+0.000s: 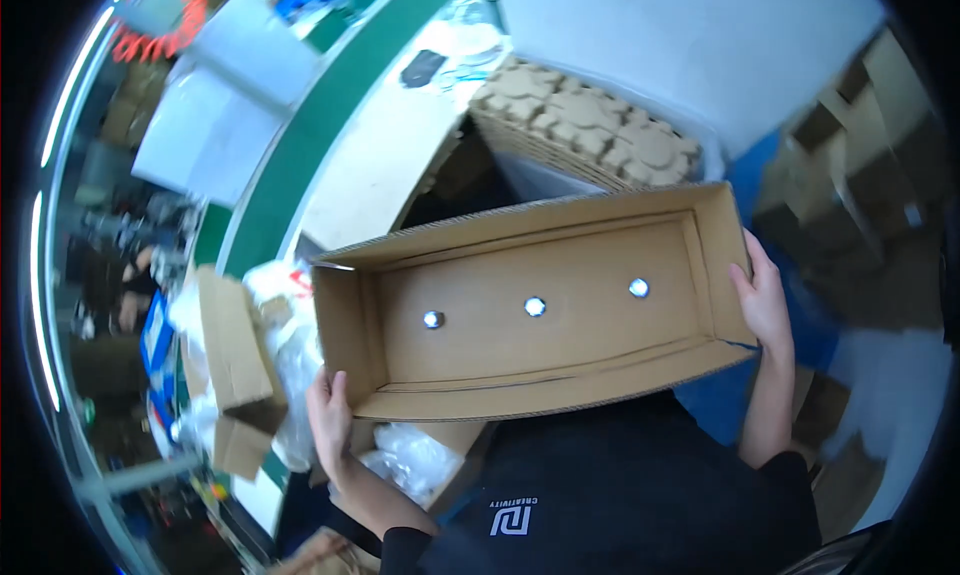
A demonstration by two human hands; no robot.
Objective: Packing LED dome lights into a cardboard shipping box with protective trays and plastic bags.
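Note:
A long, shallow cardboard box [580,350] with its open side toward me is held in front of my body, tilted slightly so its right end is higher. My left hand [331,415] is closed on its lower left corner, thumb against the end wall. Around the right end wall grips my right hand [764,293], its thumb over the edge. In a row across the bottom of the box are three small, bright silvery round spots, such as the middle one [535,307]; whether they are metal parts or holes I cannot tell.
Beyond the box stand stacked moulded-pulp trays [600,125]. A white worktop [365,180] runs along a green strip [290,160] at left. An open carton [232,345] and clear plastic bags [415,458] lie nearby. More cardboard boxes [850,165] stand at right.

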